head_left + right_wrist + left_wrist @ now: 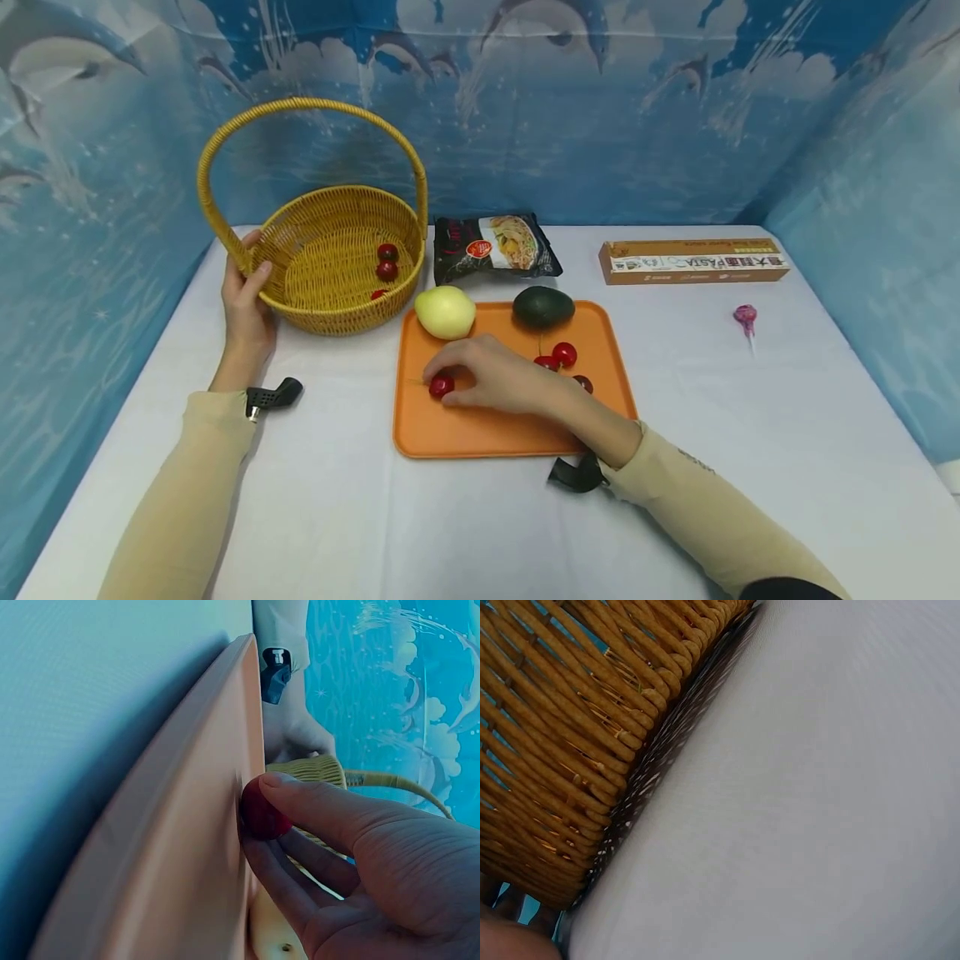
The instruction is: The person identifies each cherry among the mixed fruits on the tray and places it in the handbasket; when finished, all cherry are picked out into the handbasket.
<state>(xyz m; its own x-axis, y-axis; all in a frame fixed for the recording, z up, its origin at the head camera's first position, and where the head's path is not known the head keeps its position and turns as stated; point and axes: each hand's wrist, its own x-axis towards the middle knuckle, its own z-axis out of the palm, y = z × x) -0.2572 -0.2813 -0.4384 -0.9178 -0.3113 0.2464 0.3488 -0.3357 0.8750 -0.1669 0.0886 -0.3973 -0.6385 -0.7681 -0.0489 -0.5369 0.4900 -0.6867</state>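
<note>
Right hand (487, 377) pinches cherry (441, 386) over tray (480, 437); left hand (249, 308) grips basket (337, 322), back-left of tray; light pinch advisable.

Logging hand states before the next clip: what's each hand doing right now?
Left hand: holding the yellow basket at its side.
Right hand: pinching a red cherry between thumb and fingers.

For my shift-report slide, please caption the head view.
Right hand pinches a round red cherry at an orange rectangular tray; left hand grips a yellow wicker basket.
</note>
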